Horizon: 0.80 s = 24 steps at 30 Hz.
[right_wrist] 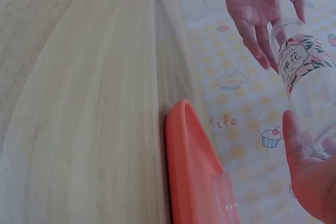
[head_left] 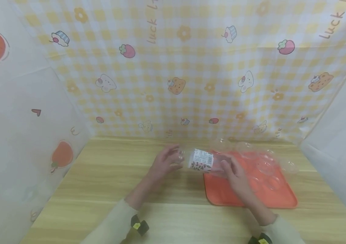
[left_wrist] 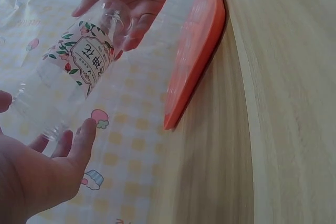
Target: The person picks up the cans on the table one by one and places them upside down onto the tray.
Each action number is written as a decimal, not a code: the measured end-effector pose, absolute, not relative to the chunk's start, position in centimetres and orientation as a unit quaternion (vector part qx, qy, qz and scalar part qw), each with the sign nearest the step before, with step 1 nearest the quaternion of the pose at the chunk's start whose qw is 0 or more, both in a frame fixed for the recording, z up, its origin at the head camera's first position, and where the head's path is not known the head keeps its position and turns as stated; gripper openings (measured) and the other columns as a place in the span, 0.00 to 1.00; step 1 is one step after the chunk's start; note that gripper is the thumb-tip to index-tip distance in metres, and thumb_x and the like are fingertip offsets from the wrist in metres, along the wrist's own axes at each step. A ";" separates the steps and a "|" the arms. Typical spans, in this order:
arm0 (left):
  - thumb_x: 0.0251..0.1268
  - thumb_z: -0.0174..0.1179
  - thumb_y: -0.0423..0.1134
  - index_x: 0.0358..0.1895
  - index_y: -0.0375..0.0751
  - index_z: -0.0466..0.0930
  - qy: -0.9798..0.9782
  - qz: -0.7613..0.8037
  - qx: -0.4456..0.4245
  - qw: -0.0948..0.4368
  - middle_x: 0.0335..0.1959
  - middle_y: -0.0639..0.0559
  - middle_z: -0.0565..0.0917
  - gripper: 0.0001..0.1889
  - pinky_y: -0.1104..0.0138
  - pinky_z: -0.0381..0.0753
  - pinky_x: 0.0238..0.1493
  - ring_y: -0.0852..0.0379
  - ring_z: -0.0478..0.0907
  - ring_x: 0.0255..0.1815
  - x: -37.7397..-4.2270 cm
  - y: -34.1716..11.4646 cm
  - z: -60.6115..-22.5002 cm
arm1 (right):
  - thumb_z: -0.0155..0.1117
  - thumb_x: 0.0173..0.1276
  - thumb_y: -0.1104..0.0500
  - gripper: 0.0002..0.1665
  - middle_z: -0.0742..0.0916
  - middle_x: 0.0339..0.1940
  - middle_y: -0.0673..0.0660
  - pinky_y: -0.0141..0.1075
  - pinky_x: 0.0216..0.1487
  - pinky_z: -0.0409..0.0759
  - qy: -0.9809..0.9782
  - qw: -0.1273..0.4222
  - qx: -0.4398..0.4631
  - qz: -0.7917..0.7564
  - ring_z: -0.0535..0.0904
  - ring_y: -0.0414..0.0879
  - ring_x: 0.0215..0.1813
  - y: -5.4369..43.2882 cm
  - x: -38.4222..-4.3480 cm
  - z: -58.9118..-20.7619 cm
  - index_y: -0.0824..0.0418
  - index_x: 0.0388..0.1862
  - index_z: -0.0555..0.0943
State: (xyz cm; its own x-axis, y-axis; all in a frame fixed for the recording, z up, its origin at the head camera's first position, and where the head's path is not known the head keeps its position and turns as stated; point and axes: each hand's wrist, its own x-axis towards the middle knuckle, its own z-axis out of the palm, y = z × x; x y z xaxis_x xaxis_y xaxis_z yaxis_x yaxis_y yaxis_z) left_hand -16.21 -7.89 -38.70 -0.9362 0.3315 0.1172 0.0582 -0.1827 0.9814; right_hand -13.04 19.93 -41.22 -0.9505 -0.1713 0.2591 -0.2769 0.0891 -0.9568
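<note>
A clear plastic bottle [head_left: 202, 161] with a floral label [left_wrist: 86, 53] lies tilted in the air between both hands, over the left edge of the red tray. My right hand [head_left: 233, 171] grips its right end, thumb on the near side. My left hand [head_left: 164, 162] is at the other end, thumb and fingers spread around it. In the left wrist view, the ridged end of the bottle sits between the left thumb and fingers [left_wrist: 81, 142]; whether they touch it I cannot tell. Nothing shows inside the bottle.
The red tray [head_left: 222, 202] lies on the wooden table [head_left: 106, 189] at the right. Several clear round plastic pieces [head_left: 273, 183] lie on it and around its back and right edges. A yellow checked cloth [head_left: 160, 64] hangs behind the table, with pale cloth walls at both sides.
</note>
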 end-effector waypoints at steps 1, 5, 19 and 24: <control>0.76 0.56 0.41 0.74 0.36 0.65 0.635 0.750 0.158 0.090 0.66 0.33 0.72 0.28 0.54 0.81 0.59 0.36 0.74 0.62 -16.3 -8.0 -38.8 | 0.43 0.86 0.56 0.23 0.82 0.54 0.70 0.48 0.50 0.86 -0.743 0.044 0.143 0.652 0.87 0.55 0.45 20.0 -13.0 -41.1 0.71 0.70 0.66; 0.76 0.55 0.41 0.74 0.37 0.65 0.642 0.741 0.173 0.089 0.68 0.33 0.70 0.27 0.53 0.80 0.60 0.35 0.73 0.63 -16.4 -8.6 -39.0 | 0.43 0.86 0.56 0.23 0.81 0.56 0.70 0.38 0.49 0.85 -0.763 0.066 0.123 0.632 0.87 0.49 0.45 20.4 -12.9 -40.6 0.70 0.69 0.67; 0.80 0.51 0.39 0.74 0.34 0.63 0.674 0.710 0.186 0.085 0.68 0.34 0.71 0.25 0.50 0.78 0.61 0.32 0.71 0.65 -16.4 -10.7 -39.6 | 0.44 0.86 0.57 0.23 0.82 0.57 0.65 0.45 0.47 0.87 -0.765 0.096 0.141 0.621 0.87 0.51 0.44 22.3 -13.2 -39.7 0.71 0.70 0.67; 0.79 0.52 0.36 0.72 0.33 0.66 0.687 0.696 0.198 0.073 0.66 0.33 0.73 0.23 0.47 0.78 0.61 0.37 0.76 0.62 -16.5 -11.5 -40.1 | 0.42 0.86 0.58 0.24 0.86 0.50 0.56 0.49 0.48 0.86 -0.744 0.081 0.153 0.645 0.87 0.56 0.45 22.5 -13.2 -39.7 0.73 0.70 0.65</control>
State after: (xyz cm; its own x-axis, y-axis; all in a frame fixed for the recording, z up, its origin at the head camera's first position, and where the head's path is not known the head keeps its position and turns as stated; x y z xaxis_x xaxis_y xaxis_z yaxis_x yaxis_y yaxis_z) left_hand -16.49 -11.48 -40.10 -0.9109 0.3737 0.1750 0.1703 -0.0459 0.9843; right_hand -13.19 22.55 -39.70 -0.9398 -0.1240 0.3183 -0.3327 0.1202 -0.9353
